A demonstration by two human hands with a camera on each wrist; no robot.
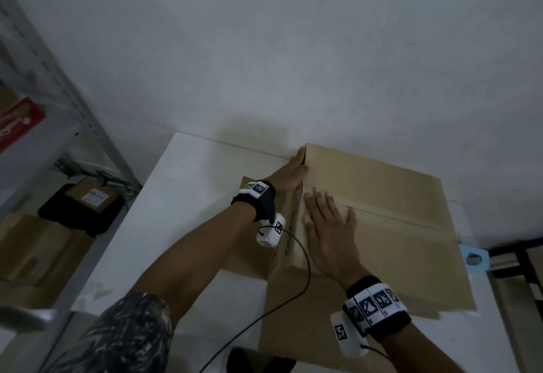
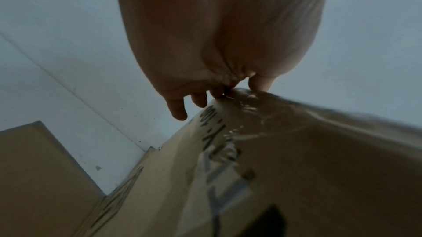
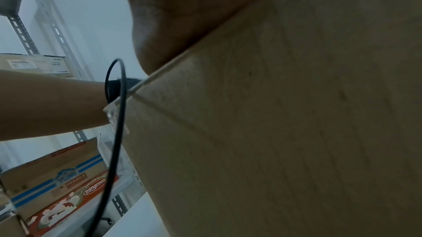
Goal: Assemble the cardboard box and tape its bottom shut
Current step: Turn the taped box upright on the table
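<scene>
A brown cardboard box (image 1: 382, 225) stands on the white table (image 1: 182, 211) with its flaps folded shut on top, a seam running across them. My left hand (image 1: 296, 167) lies with straight fingers against the box's left side near the far corner. In the left wrist view its fingertips (image 2: 178, 112) hang over the edge where wrinkled clear tape (image 2: 248, 114) runs down the printed side of the box (image 2: 319, 168). My right hand (image 1: 326, 217) presses flat, fingers spread, on the top flaps by the left edge. In the right wrist view its palm (image 3: 182, 15) rests on the box (image 3: 297, 114).
A grey metal shelf (image 1: 58, 84) with cartons stands at the left, and boxes (image 1: 29, 255) and a black bag (image 1: 85, 208) lie on the floor beside it. A light blue object (image 1: 473, 258) sticks out behind the box's right edge. A black cable (image 1: 293, 284) hangs from my left wrist.
</scene>
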